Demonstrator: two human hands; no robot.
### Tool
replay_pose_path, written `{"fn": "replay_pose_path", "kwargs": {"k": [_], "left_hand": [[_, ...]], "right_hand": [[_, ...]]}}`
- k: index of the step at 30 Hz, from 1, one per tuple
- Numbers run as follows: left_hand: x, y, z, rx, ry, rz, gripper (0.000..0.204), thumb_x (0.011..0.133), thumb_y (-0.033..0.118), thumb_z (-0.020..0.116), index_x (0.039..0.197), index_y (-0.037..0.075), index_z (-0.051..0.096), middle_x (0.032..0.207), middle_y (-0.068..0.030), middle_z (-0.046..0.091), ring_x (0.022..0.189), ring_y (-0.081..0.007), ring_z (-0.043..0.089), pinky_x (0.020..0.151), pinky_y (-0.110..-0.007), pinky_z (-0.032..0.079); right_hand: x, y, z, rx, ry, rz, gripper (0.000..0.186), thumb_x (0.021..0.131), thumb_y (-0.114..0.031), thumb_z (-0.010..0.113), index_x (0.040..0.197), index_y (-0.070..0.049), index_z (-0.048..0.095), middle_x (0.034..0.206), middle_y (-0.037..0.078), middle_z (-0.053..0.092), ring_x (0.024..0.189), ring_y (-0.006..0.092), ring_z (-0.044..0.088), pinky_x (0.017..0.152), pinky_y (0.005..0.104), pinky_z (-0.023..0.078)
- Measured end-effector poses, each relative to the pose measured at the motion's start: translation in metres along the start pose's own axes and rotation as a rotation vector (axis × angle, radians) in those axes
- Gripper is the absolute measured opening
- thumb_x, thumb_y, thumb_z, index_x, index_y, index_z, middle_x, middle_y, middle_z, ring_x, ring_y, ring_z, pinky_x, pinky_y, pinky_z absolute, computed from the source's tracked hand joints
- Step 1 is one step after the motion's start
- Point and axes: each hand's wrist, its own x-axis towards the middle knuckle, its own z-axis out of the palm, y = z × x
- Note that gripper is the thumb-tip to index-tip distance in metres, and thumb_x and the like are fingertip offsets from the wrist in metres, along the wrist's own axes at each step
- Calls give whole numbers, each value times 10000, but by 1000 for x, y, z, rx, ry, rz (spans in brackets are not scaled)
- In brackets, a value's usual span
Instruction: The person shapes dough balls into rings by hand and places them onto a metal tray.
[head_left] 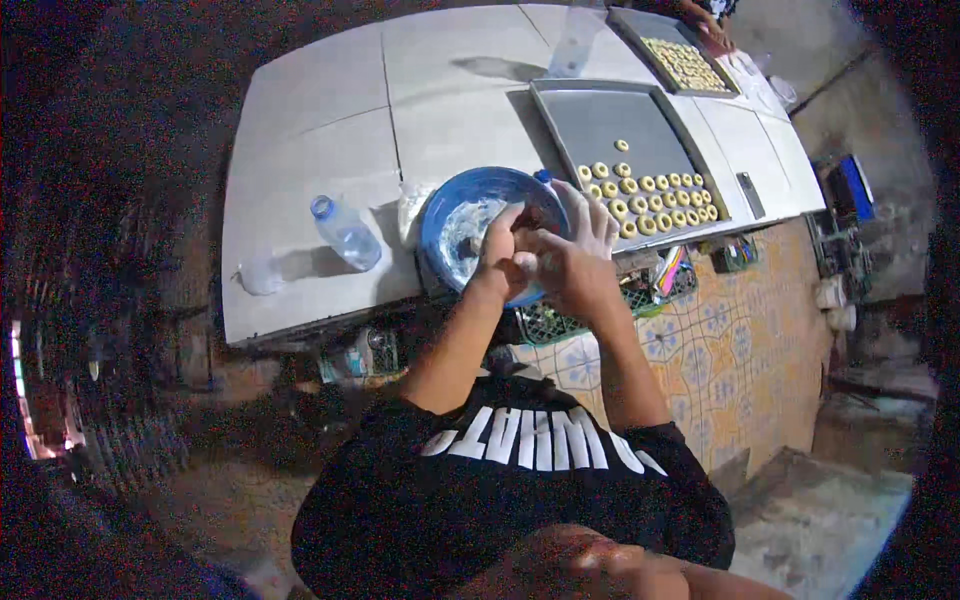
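Observation:
Both my hands meet over a blue bowl [432, 232] that has white, floury stuff smeared inside. My left hand [497, 250] is closed over the bowl, its fingers bent in toward the other hand. My right hand [580, 250] presses against it with thumb and forefinger drawn in. Its outer fingers reach upward, whitened as if by flour. Whatever sits between the hands is too covered to make out. Right of the bowl, a grey metal tray [600, 110] carries rows of small pale dough rings [640, 205] at its near end.
Left of the bowl lies a clear plastic bottle [350, 240] with a blue cap, beside a clear container [262, 275]. A second filled tray [688, 65] lies at the far right, near another person's hand [715, 35]. Green crates [550, 325] sit below the white tabletop [310, 105].

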Motion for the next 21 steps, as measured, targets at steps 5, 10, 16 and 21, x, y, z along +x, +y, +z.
{"fn": "replay_pose_path", "kwargs": {"k": [5,10,16,21], "left_hand": [[28,-10,-31,-201,-352,15,373,1023,343,485,892,29,637,908,-156,690,844,-314,695,644,-400,607],[12,-4,-31,-181,-581,106,441,1032,392,432,1120,-6,603,1284,-245,603,1248,-357,559,1065,-449,453],[4,-9,-21,-116,-536,359,449,1038,383,407,1152,-17,577,1344,-270,572,1345,-365,484,1140,-445,374],[17,-30,-8,-55,-443,645,417,1042,365,391,1095,-5,576,1263,-267,621,1247,-343,568,1085,-434,431]], "right_hand": [[-15,12,1,215,224,116,378,792,-217,773,1158,-265,688,1418,71,492,1309,402,394,1107,560,297],[-25,6,-1,284,267,62,391,806,-127,767,1176,-64,661,1243,147,593,1159,348,521,1020,455,383],[-19,6,15,823,50,137,428,860,-176,745,1244,-28,625,1083,137,637,955,234,613,844,334,483],[-14,35,37,1117,-16,188,367,891,-156,712,1229,-39,630,1032,84,639,859,152,596,774,296,495]]}}
